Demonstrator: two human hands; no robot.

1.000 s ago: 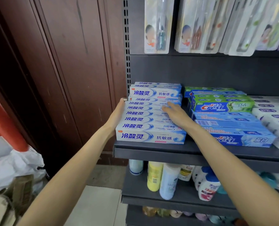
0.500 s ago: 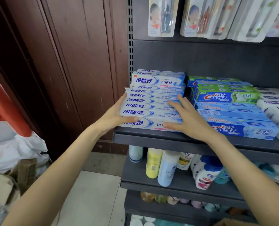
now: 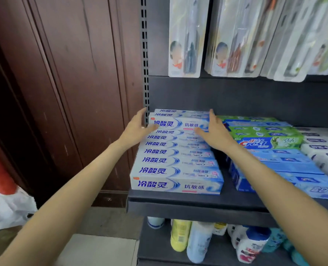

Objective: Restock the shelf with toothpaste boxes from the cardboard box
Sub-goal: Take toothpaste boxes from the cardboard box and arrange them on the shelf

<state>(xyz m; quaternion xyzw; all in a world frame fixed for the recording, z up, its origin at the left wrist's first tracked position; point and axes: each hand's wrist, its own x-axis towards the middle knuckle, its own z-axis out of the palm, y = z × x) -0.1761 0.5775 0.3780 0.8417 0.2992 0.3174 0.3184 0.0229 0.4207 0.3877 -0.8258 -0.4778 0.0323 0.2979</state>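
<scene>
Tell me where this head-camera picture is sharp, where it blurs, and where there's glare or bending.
Head view: sharpest on the front white-and-blue toothpaste box, its print legible; the toothbrush blister packs above are smeared, with pale sheen on the plastic; the white boxes at the right edge are soft; wide-angle bending bows the wooden panelling; light is even, the lower shelf bottles dimmer.
</scene>
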